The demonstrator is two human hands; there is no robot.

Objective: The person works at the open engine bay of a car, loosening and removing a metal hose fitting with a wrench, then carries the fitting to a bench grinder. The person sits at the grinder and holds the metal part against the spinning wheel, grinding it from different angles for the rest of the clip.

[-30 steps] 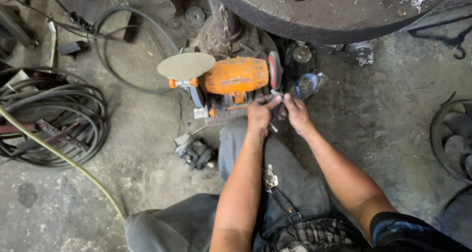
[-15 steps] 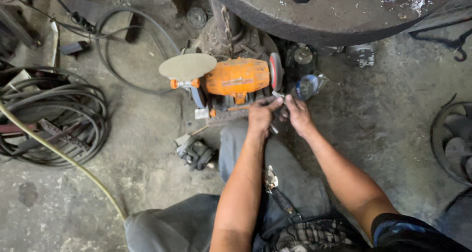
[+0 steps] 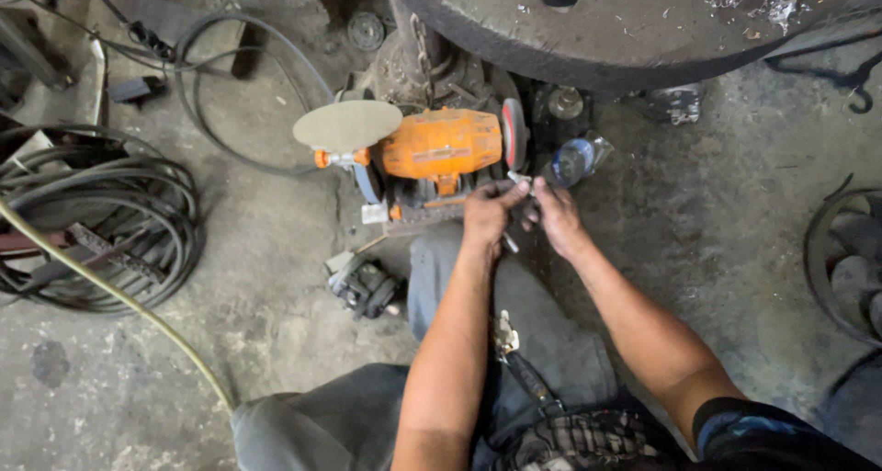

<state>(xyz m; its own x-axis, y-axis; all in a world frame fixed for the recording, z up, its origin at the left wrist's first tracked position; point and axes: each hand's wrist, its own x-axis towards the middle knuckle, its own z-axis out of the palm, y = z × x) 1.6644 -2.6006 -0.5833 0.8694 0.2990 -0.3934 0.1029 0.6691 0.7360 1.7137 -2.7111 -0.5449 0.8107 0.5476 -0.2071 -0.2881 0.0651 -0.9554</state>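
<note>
Plainly, my worry is the red grinding wheel [image 3: 514, 133] on the right end of the orange bench grinder [image 3: 441, 145]: both bare hands sit just beside it, and I judge a slip could carry fingertips onto the rim. My left hand [image 3: 487, 215] and right hand [image 3: 554, 215] are each pinched around a small metal piece [image 3: 520, 179], too small to identify, held between them and just below that wheel, above my knee [image 3: 459, 269]

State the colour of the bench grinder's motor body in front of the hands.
Orange, seen best in the head view: the bench grinder on the floor.
</note>
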